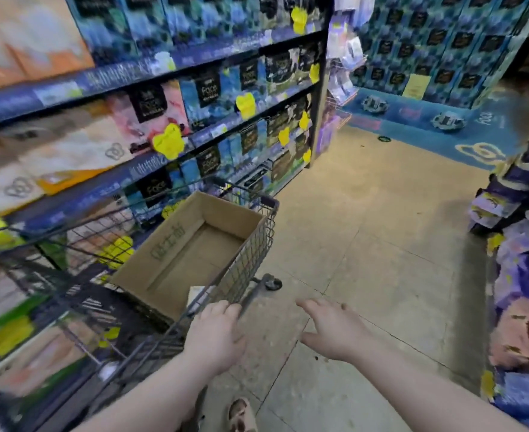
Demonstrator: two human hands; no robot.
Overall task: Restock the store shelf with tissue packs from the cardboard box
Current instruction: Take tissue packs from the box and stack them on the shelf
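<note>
Gripping the cart beside a shelf that looks close to fully stocked.
Nearest us, our left hand (216, 332) curls its fingers over the near rim of the wire cart (250, 247), while our right hand (335, 330) hovers over the floor just beside it, fingers spread and holding nothing. Inside the cart sits the cardboard box (169, 244), open at the top and almost bare. One pale thing (198, 294) lies in its near corner, and we cannot tell whether it is a last tissue pack. Beyond, to the left, the store shelf (222, 130) shows tissue packs (207, 88) in close rows on every tier. We judge the restocking nearly done, with at most that last item left to place.
</note>
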